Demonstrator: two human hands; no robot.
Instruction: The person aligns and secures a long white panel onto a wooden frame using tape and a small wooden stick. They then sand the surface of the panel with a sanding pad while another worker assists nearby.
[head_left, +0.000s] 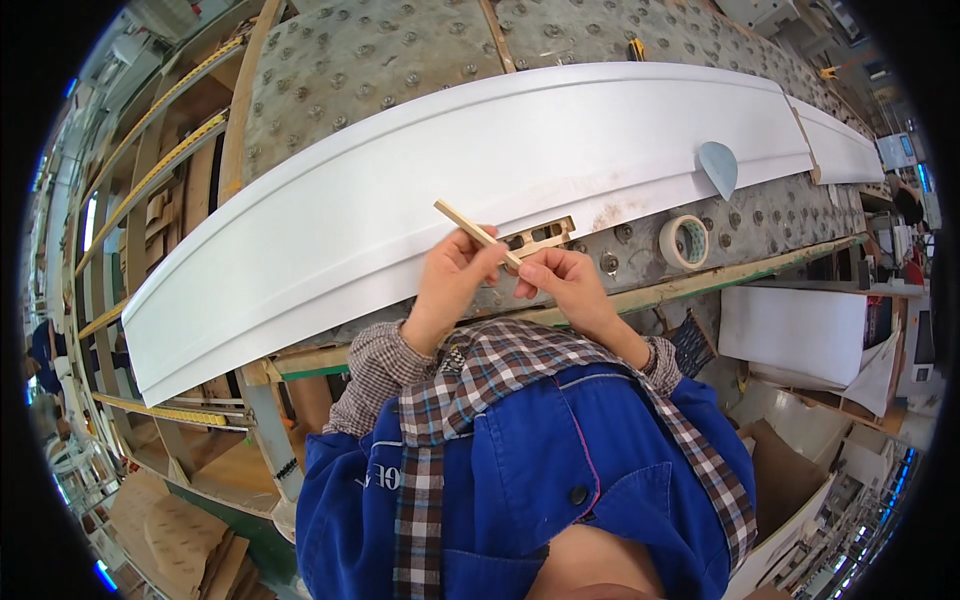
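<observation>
Two hands [451, 277] hold one wooden strip [462, 220] over one white panel [480, 150].

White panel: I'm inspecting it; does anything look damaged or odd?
Yes: a brownish smudge on the panel, near its edge beyond the right hand, standing out against white; dirt or damage, I can't tell.

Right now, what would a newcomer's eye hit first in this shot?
The long white panel, sweeping across the studded metal table from lower left to upper right. Then the thin pale stick in the left hand, center frame, with the right hand at its lower end. Right of the hands: a roll of tape on the table and a blue-grey teardrop-shaped piece at the panel's near edge.
</observation>
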